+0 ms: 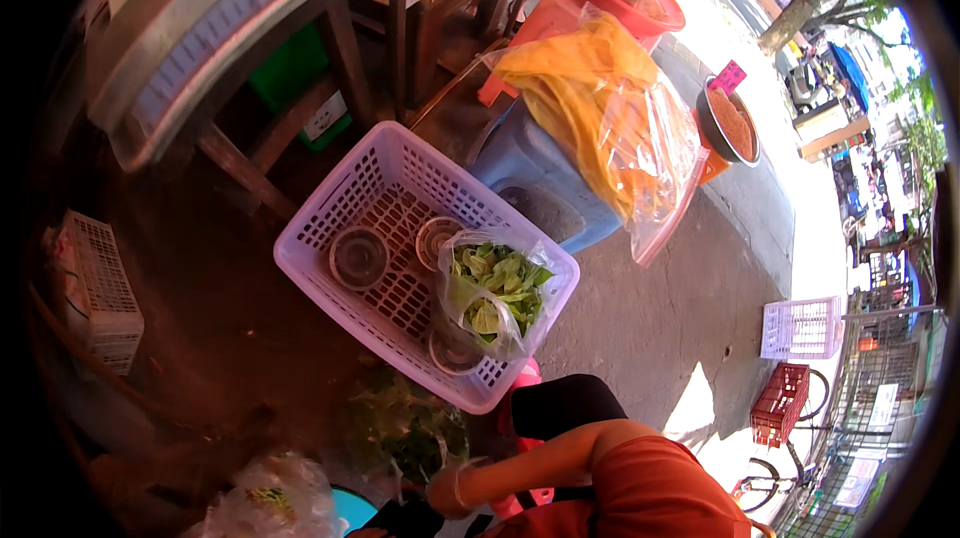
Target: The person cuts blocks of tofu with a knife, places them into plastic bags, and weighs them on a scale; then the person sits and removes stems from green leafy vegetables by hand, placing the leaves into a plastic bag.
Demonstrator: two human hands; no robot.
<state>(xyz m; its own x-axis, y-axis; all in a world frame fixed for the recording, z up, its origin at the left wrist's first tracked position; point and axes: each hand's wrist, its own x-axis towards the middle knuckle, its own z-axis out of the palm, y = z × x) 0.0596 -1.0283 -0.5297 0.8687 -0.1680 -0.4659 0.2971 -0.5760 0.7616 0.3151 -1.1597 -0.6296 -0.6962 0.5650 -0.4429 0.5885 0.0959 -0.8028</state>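
Note:
My right hand (448, 491), at the end of an orange sleeve, is low in the picture, beside a clear plastic bag of leafy greens (420, 448); its fingers are blurred, and its grip cannot be told. My left hand is out of view. Above stands a lilac plastic crate (322, 196) with slotted sides. It holds several round containers (360, 259) and an open clear bag of green leaves (499, 286) at its right end. Another crumpled plastic bag (274, 497) lies at the lower left, partly over a turquoise basin (352, 512).
A blue plastic stool (551, 178) beside the crate bears a clear bag with yellow contents (600, 95). A wooden table frame (247, 170) stands at upper left, a white basket (105, 290) at far left. A red crate (780, 403) and a bicycle are at right.

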